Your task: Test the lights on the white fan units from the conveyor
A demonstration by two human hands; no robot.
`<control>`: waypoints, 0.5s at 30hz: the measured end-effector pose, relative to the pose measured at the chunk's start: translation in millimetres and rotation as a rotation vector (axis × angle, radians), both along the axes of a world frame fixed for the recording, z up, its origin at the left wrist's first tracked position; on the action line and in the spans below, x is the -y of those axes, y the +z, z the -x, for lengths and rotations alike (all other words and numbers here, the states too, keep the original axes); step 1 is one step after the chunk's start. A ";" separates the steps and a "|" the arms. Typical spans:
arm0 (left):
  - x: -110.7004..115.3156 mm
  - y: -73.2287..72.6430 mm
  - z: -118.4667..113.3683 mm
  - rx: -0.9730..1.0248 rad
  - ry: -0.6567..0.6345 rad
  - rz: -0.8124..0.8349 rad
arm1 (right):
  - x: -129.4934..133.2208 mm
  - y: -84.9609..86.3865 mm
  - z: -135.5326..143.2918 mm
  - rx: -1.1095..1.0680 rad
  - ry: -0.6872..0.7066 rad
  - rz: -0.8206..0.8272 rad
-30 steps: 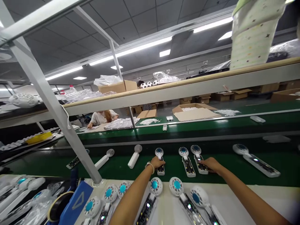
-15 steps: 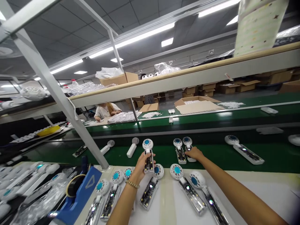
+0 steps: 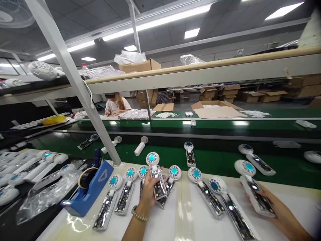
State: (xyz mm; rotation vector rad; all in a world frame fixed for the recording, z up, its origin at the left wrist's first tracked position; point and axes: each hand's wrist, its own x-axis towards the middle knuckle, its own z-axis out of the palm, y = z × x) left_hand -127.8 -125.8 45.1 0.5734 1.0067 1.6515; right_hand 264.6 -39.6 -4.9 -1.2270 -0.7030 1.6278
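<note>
My left hand (image 3: 148,191) is closed around the handle of a round-headed handheld device (image 3: 158,185), its white slotted head with a bright blue centre tilted up. The open handle shows a circuit board. At the right, my right hand (image 3: 274,209) grips a similar device (image 3: 258,195), a small light glowing on its board; its fingers are partly hidden behind the handle. Under my left hand lies another device (image 3: 175,172), partly covered. Between my hands, two more devices (image 3: 209,199) (image 3: 237,214) lie on the white worktop (image 3: 160,229).
A blue tape dispenser (image 3: 91,190) stands at the left beside plastic wrap (image 3: 47,197) and rows of white devices (image 3: 30,167). Several devices lie on the green conveyor (image 3: 165,150). A slanted metal post (image 3: 82,90) and a shelf (image 3: 190,78) cross ahead. Another person (image 3: 117,104) sits beyond.
My right hand has picked a device up from the conveyor and brought it right and nearer, over the worktop. My left hand, still holding its device, has come lower. The view has shifted.
</note>
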 end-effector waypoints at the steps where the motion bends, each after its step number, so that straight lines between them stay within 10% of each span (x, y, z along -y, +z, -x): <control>1: 0.7 0.0 -1.2 0.003 -0.001 0.003 | 4.7 -5.0 -2.5 0.000 -0.032 0.026; 15: 3.8 -6.3 -4.7 -0.051 -0.054 0.022 | 13.9 -10.1 3.7 0.183 0.019 -0.009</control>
